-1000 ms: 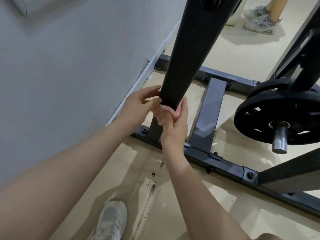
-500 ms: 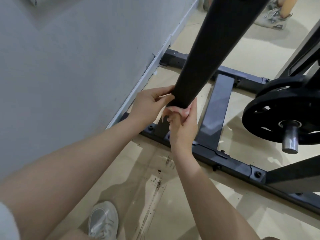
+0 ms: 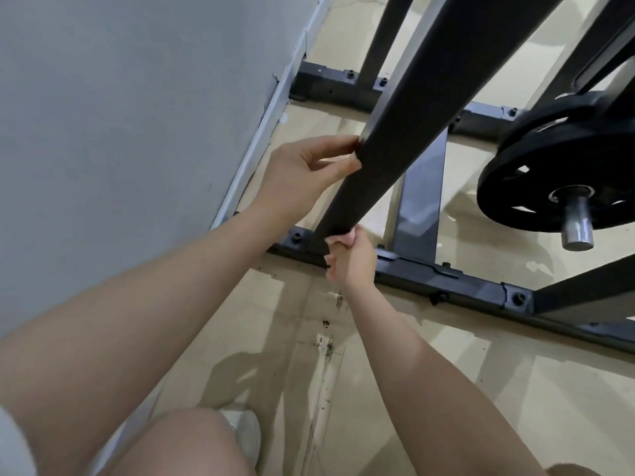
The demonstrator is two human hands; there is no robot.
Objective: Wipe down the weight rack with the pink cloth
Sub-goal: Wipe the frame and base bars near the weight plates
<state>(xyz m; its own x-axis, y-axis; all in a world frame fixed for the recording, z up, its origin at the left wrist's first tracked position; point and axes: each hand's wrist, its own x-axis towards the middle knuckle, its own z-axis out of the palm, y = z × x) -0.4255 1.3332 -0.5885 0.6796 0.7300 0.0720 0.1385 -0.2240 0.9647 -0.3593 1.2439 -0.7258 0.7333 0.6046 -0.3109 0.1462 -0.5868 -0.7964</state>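
— Hands: my left hand point(image 3: 302, 176) pinches the upright point(image 3: 395, 139) mid-frame; right hand point(image 3: 350, 259) clutches the pink cloth point(image 3: 342, 239) at its foot.
— I'd wrap the cloth fully, pressing firmly along each face.

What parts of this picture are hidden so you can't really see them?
All in the head view:
- Pink cloth: only a small bit shows; the right hand gripping it covers the rest.
- Left hand: its fingertips go behind the rack post.
- Rack post: its top is cut off by the picture's upper edge.
- Weight plate: its right side is cut off by the right edge.
- Shoe: mostly hidden behind the knee.
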